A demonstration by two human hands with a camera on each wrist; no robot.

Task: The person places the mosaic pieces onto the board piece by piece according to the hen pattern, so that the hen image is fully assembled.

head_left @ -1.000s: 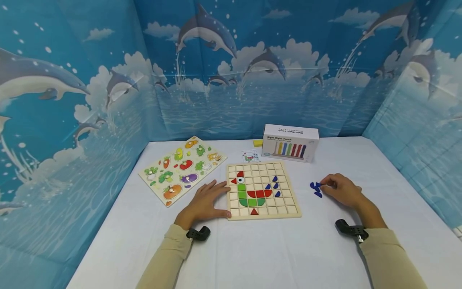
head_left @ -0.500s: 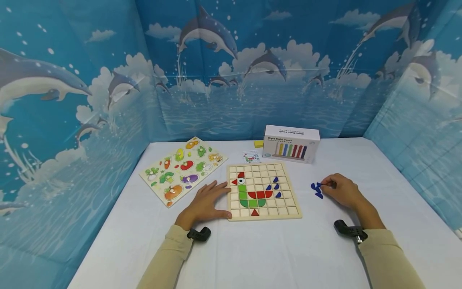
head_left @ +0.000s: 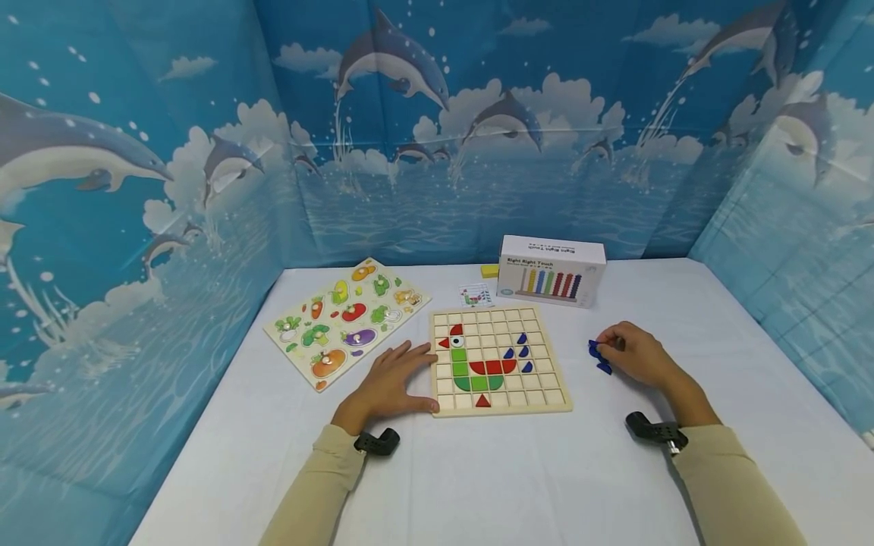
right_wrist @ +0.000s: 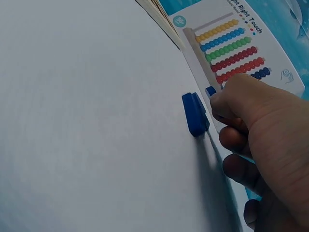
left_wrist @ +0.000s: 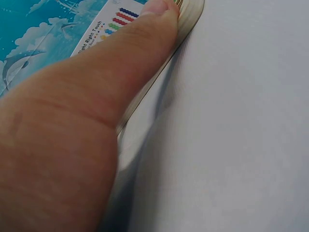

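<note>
My left hand (head_left: 385,384) lies spread at the left side of a wooden grid board (head_left: 546,396), its thumb touching the near corner and its fingertips the left edge. Red, green and blue pieces form a bird on the board, with a red triangle (head_left: 482,401) below it. To the right of the board, my right hand (head_left: 636,354) pinches a small blue puzzle piece (right_wrist: 210,91) between thumb and fingers. Just below it on the white cloth lie a few more blue pieces (right_wrist: 194,115), partly hidden by the fingers in the head view.
A vegetable puzzle board (head_left: 367,315) lies at the back left. Behind the grid board are a small pattern card (head_left: 475,295), a yellow block (head_left: 488,271) and a white box (head_left: 551,271) with pictured bead columns. A dolphin-print curtain (head_left: 437,205) surrounds the table.
My right hand has shifted slightly left and away from me over the blue pieces, and a few of these have moved a little. My left hand has stayed at the board.
</note>
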